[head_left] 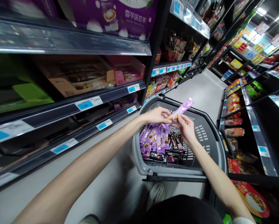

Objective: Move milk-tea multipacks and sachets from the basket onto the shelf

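Observation:
Above a grey shopping basket point(136, 149), I hold a slim purple stick packet point(185, 105) tilted up to the right. My left hand point(159, 115) pinches its lower end. The fingers of my right hand point(186, 127) close on the packet's middle from the other side. Below my hands, many purple stick packets point(151, 137) lie in the left part of the basket. Several black stick packets point(175, 141) lie beside and in front of them.
Shelves point(88, 102) with price tags run along the left, bearing purple boxes point(137, 18) and an open carton point(83, 77). On the right, another shelf point(258, 133) holds bagged goods. A shoe point(156, 193) shows below the basket, on the pale floor point(195, 87).

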The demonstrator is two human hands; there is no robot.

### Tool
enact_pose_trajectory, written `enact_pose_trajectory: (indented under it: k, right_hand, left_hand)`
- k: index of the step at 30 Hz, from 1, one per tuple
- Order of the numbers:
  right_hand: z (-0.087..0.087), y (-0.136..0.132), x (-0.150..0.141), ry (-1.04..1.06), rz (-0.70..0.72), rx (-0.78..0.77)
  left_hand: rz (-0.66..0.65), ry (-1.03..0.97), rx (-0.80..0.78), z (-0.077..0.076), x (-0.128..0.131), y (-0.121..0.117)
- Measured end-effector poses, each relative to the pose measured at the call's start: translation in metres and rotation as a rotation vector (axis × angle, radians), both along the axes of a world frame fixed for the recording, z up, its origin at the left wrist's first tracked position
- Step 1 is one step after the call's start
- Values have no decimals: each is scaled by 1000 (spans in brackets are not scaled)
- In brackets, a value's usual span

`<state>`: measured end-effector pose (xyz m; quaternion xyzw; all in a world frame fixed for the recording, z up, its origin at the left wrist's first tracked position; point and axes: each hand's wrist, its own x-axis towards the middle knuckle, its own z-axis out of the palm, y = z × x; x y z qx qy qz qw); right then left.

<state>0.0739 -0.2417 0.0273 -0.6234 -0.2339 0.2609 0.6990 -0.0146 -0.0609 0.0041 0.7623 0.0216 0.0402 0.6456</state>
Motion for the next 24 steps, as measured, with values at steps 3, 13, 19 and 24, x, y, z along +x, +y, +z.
enact_pose_trajectory:
  k: [3, 13, 19, 24]
  right_hand:
    - [-1, 0, 1, -24, -20, -11]
    - [-7, -4, 3, 62, 129, -109]
    - [-10, -6, 4, 80, 168, -119]
    - [-13, -6, 6, 63, 180, -125]
  left_hand:
    - [19, -56, -1, 0, 3, 0]
    - [202, 20, 175, 86, -77, 88]
    - [609, 435, 699, 114, -135, 127]
    - [395, 802, 990, 119, -125, 116]
